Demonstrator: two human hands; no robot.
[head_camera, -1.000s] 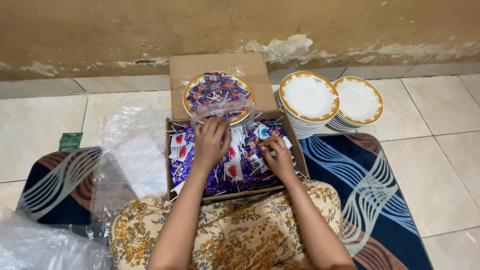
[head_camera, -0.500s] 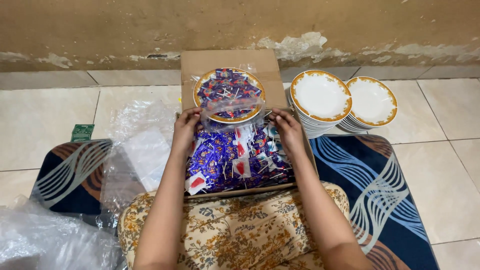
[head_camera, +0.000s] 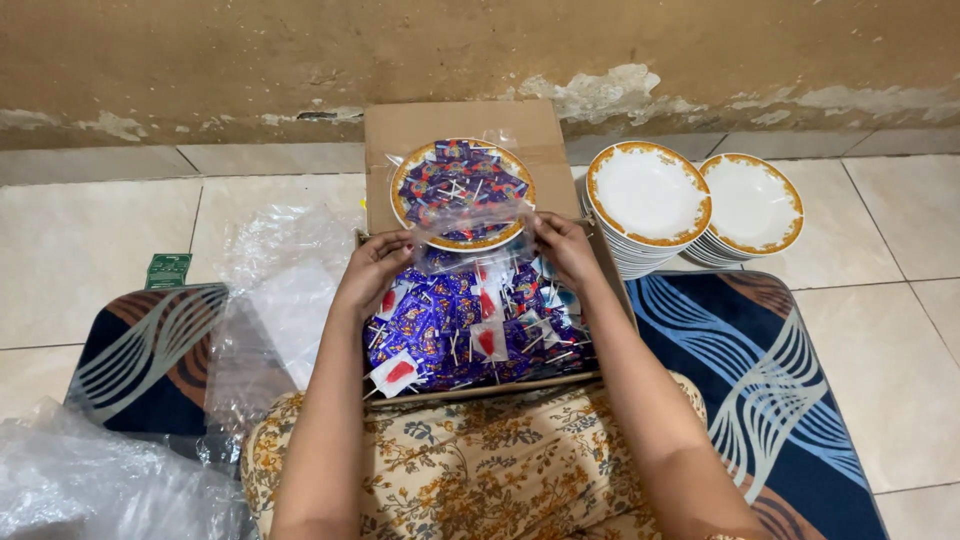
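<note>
Lollipops: small blue-and-purple wrapped lollipops (head_camera: 470, 320) fill the open cardboard box (head_camera: 400, 125) at your lap, and more of them sit on the gold-rimmed plate (head_camera: 462, 190) resting on the box's back flap.
Floor: pale tiles (head_camera: 90, 240) run to a stained wall; a dark mat with pale wavy lines (head_camera: 760, 380) lies under you and the box.
Loose plastic: crumpled clear sheets (head_camera: 270, 300) lie to your left, just beside the box.
Plate stacks: two piles of empty gold-rimmed plates (head_camera: 650, 195) and (head_camera: 750, 200) stand side by side to the right of the box, near the wall.
Change: a second ago both your hands were down among the lollipops in the box; half a second ago they had risen to its far corners; now they sit at the near edge of the filled plate.
Clear wrap: a thin plastic sheet (head_camera: 470, 225) lies over the plate, and its loose near edge hangs between your hands.
Left hand: your left hand (head_camera: 375, 265) is pinched on the wrap's left edge, fingers curled.
Right hand: your right hand (head_camera: 565, 245) grips the wrap's right edge; your hands are apart, one on each side.
Meaning: you look done with gathering and busy with covering the filled plate.
Green card: a small green packet (head_camera: 168, 270) lies on the tiles, well apart at the far left.
</note>
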